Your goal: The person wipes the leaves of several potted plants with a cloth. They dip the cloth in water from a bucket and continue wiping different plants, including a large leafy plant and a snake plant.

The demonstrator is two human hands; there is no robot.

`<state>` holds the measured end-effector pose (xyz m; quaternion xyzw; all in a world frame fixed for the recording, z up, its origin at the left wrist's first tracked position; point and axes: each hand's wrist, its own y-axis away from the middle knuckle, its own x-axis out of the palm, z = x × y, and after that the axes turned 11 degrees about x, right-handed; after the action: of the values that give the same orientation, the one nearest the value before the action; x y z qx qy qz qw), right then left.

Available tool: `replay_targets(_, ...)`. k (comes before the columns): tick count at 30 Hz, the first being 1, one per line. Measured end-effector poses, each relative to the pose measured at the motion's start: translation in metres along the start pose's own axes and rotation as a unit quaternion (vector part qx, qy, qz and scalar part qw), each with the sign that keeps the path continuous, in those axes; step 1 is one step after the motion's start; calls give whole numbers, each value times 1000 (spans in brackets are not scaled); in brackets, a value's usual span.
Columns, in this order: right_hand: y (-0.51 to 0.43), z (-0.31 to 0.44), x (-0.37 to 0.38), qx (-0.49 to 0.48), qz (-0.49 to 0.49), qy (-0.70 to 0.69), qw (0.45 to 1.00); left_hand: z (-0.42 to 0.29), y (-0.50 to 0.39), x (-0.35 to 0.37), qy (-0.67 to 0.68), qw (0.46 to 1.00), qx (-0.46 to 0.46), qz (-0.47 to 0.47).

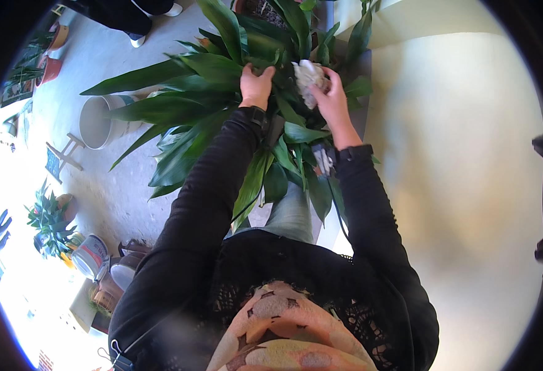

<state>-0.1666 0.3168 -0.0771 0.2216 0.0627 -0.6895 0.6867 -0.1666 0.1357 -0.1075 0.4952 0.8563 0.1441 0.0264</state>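
A large plant with broad dark green leaves (215, 69) fills the space before me. My left hand (256, 86) is in among its leaves, thumb and fingers pinched on part of a green leaf near the plant's middle. To the right, my right hand (330, 95) holds a crumpled whitish cloth (308, 81) above the foliage. The two hands are apart. Around each wrist is a dark band, with a small device and a cable near it. Leaves hide the stems under my hands.
A pale wall (438, 162) rises close on the right. On the concrete floor at the left are a white bucket (97, 123), a small wooden stand (62, 160), potted plants (51, 222) and a paint bucket (89, 256). Another person's dark-clothed legs (113, 18) are at the upper left.
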Motion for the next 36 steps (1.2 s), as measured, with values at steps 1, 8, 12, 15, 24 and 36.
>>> replay_targets(1, -7, 3, 10, 38, 8, 29, 999, 7, -7, -4, 50, 995, -84, 9)
replay_targets(8, -14, -14, 99, -135, 123, 17, 983, 7, 22, -40, 103, 991, -82, -11)
replay_targets(12, -1, -86, 118, 16, 145, 89, 985, 0, 38, -53, 60, 995, -64, 44)
replay_targets(15, -3, -144, 113, 73, 149, 171, 971, -6, 46, -52, 59, 996, -32, 65)
replay_targets(24, -5, -128, 106, 55, 176, 2, 983, -15, 59, -46, 0, 997, -34, 70)
replay_targets(36, -22, -140, 116, -33, 306, 129, 943, -17, 82, -58, -70, 994, -38, 74)
